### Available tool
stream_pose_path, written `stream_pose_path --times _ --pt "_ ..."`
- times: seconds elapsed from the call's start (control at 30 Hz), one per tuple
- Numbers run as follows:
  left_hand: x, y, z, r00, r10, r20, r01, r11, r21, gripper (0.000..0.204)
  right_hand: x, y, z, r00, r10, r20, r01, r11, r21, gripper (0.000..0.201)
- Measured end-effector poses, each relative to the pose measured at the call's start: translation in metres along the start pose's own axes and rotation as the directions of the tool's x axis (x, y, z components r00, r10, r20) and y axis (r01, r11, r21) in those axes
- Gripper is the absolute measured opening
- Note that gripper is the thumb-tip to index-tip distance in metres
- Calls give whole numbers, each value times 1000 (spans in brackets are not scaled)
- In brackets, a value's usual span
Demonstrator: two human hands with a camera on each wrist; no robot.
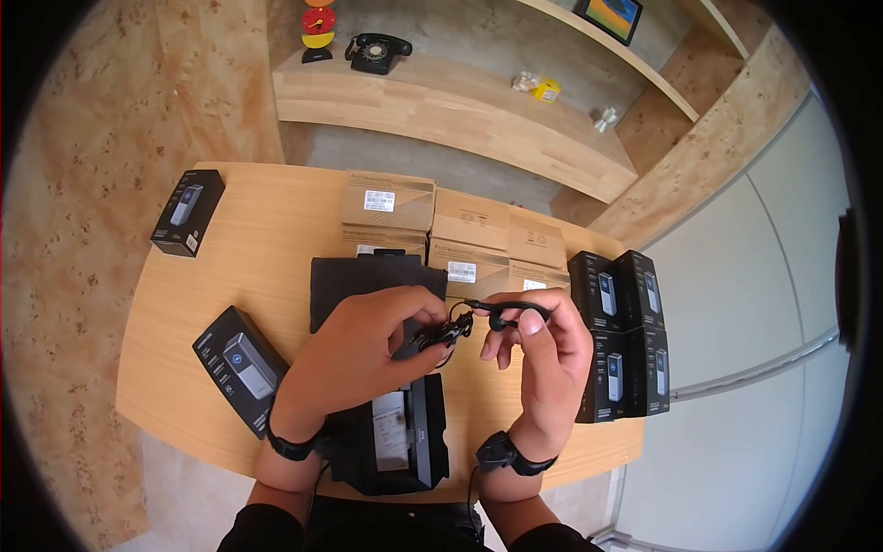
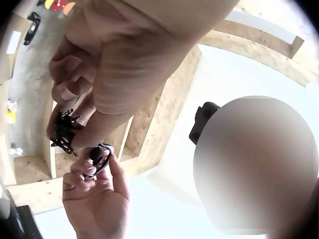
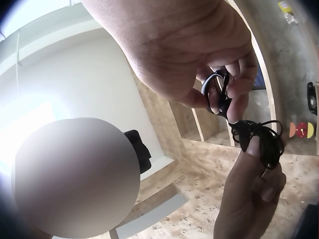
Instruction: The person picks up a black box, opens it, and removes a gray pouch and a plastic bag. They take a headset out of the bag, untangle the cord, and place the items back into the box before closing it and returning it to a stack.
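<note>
Both hands are raised over the desk with a black wired earphone between them. My left hand (image 1: 345,336) pinches its bundled, looped cable (image 3: 271,144) between thumb and fingers. The curved black ear hook (image 1: 520,308) with its small round earpiece (image 2: 95,153) is pinched by my right hand (image 1: 556,363), thumb on top. A short stretch of cord joins hook and bundle. Below the hands lies an opened black box (image 1: 432,446) with a printed white paper (image 1: 390,428) inside. A dark flat piece (image 1: 336,285) lies behind it, partly hidden by the left hand.
One boxed device (image 1: 241,366) lies left of the open box, and another black box (image 1: 188,212) at the desk's far left. Brown cartons (image 1: 388,207) are stacked along the back. Several black boxes (image 1: 602,363) stand at the right. A shelf behind carries a black telephone (image 1: 377,53).
</note>
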State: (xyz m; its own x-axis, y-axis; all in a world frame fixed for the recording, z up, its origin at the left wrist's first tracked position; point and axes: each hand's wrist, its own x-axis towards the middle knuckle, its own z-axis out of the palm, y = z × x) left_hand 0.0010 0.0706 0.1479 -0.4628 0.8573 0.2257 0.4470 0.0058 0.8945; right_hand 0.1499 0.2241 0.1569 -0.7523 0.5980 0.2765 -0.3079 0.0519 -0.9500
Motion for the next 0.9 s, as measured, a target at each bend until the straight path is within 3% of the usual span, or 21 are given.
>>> stream_pose_path --times 0.07,0.27,0.33,0.47,0.53,0.63,0.77,0.9 --pt "2 -7 6 995 79 -63 -77 996 34 26 -1 -1 1 1000 -12 9 12 1000 -16 13" --pt "3 -10 9 990 79 -116 -81 997 -9 23 0 2 -2 991 -128 41 131 988 -80 13" --pt "2 -12 6 989 119 -85 -118 993 18 21 2 7 -5 983 -179 45 183 977 -107 13" --pt "2 -11 3 982 185 50 -188 980 72 21 1 7 -6 992 -119 -39 115 989 -94 11" --pt "2 -9 6 982 186 41 -186 982 -8 21 1 5 -2 992 -50 -116 47 998 -34 10" --pt "2 -9 6 988 154 -18 -154 986 -56 22 3 1 4 980 -73 -183 65 997 -50 15" --pt "2 -12 7 992 64 -110 -83 981 -175 22 0 1 1 989 -33 -145 33 999 -6 11" --pt "4 -15 14 976 10 -217 -104 897 -430 24 -5 -1 2 997 72 -26 -70 993 92 16"
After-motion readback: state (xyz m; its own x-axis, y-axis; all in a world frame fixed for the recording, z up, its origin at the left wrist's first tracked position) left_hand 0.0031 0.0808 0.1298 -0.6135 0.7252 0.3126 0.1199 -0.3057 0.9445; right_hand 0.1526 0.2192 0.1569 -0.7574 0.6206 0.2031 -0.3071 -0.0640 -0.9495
